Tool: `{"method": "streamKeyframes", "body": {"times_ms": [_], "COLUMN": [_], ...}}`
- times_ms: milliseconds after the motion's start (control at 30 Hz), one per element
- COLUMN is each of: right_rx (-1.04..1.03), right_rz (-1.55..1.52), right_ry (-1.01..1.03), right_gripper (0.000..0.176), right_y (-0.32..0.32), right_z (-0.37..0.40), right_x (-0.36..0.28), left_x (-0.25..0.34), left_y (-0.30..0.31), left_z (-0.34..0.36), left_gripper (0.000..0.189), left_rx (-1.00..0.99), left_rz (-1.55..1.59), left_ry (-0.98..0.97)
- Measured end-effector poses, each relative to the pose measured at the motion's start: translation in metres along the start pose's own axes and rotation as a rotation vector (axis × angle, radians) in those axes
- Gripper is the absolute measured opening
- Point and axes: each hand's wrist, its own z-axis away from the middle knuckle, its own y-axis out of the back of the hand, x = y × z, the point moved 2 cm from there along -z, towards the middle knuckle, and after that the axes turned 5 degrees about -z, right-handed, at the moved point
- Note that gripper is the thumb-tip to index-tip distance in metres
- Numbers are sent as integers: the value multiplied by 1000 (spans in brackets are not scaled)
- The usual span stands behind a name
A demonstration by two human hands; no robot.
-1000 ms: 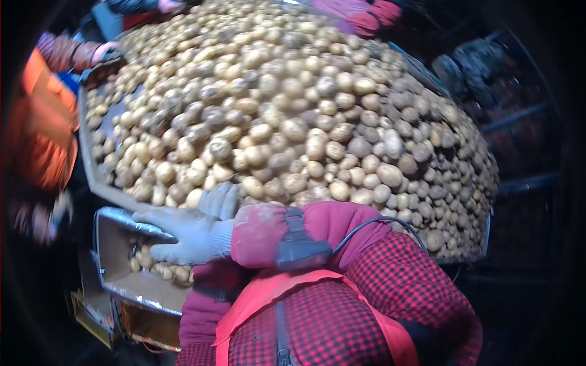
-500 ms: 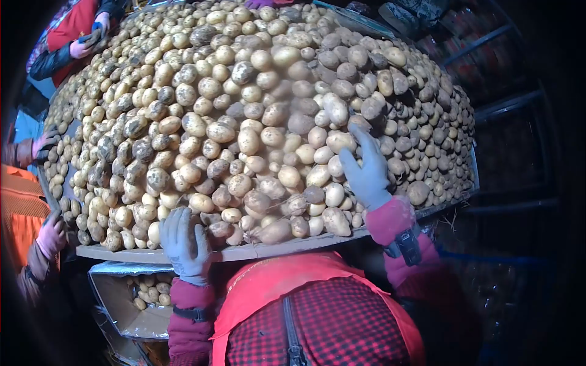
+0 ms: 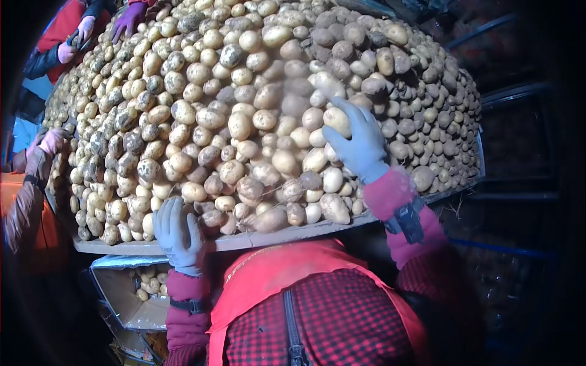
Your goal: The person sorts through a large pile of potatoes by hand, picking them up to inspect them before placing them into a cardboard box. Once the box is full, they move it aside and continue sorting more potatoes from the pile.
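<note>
A big heap of potatoes (image 3: 232,122) fills the table in front of me, many of them smeared with soil. My right hand (image 3: 360,143), in a grey glove, reaches over the heap's right half with fingers spread. A pale potato (image 3: 337,122) sits between its thumb and index finger; whether they grip it is not clear. Just past the index fingertip lies another light potato (image 3: 325,83), blurred. My left hand (image 3: 178,236), gloved alike, rests open at the near table edge (image 3: 244,241), fingertips against the lowest potatoes.
Below the edge at left stands a box (image 3: 119,293) with some potatoes inside. Co-workers' gloved hands show at the heap's left side: a pink glove (image 3: 54,140), a purple glove (image 3: 128,23) and further pink gloves (image 3: 66,52). Dark racks (image 3: 519,146) stand at right.
My right hand has moved forward and left over the potatoes, and the light potato at its fingertip has shifted away. My left hand stays by the edge. A co-worker's purple glove has come in at upper left.
</note>
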Motion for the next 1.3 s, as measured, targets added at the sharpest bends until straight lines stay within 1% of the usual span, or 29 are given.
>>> {"method": "streamKeyframes", "body": {"times_ms": [33, 67, 167, 200, 300, 333, 400, 467, 567, 600, 633, 700, 767, 800, 833, 900, 967, 1000, 1033, 1100, 1133, 1200, 1300], "right_rx": [26, 4, 63, -38, -198, -259, -316, -330, -376, -335, -372, -284, -281, -151, -187, -167, -230, -314, -243, -105, -113, -127, -242], "right_rz": [-70, -85, 12, 151, 235, 175, 27, 57, -43, -4, 63, -82, -270, -74, -341, -461, -617, -813, -811, -797, -699, -505, -219], "right_ry": [36, -11, 132, 87, -147, -167, -201, -156, -123, -81, -54, -77, -143, 37, -80, -70, -158, -350, -336, -317, -305, -282, -318], "right_gripper": [55, 57, 57, 57, 59, 62, 65, 69, 69, 69, 63, 58, 54, 49, 45, 42, 40, 40, 41, 42, 42, 44, 52], "right_y": [6, 12, -3, -6, 0, 3, 6, 4, 9, 3, 7, 9, 3, -4, -3, -2, 3, 9, 14, 24, 27, 30, 29], "right_z": [-2, -6, -30, -41, -64, -69, -72, -72, -72, -75, -82, -82, -69, -61, -50, -36, -19, -6, 7, 39, 60, 106, 153], "right_x": [-6, -13, 3, 4, -16, -15, -8, 7, 0, 9, 6, 12, 21, 28, 16, -1, -6, -8, -7, -3, 3, 16, 2], "left_x": [-1, -2, 0, 0, 0, 0, -2, 1, 26, 37, 47, 62, 90, 102, 106, 118, 127, 133, 141, 133, 138, 136, 128], "left_y": [-1, -1, 1, 1, 1, 2, 0, 0, 2, 4, 2, -13, -22, -24, -36, -57, -73, -71, -70, -103, -103, -99, -104], "left_z": [-1, 0, 1, 2, 0, 1, 4, 3, -19, -31, -43, -64, -95, -109, -121, -141, -156, -164, -168, -170, -169, -162, -156], "left_gripper": [37, 37, 37, 37, 38, 38, 38, 40, 42, 44, 45, 52, 60, 68, 73, 78, 80, 82, 79, 77, 76, 74, 70], "left_rx": [7, 9, 7, 5, 21, 20, 43, 56, 0, -34, -97, -233, -240, -303, -356, -295, -232, -243, -258, -356, -299, -267, -256], "left_rz": [9, 16, 24, 21, 27, 35, 91, 157, 285, 306, 345, 520, 660, 645, 578, 549, 474, 439, 469, 89, 55, 90, 150], "left_ry": [0, -1, 0, -7, -17, -24, -13, 0, -122, -150, -139, -6, -42, -76, -169, -344, -409, -455, -479, -561, -586, -592, -589]}}
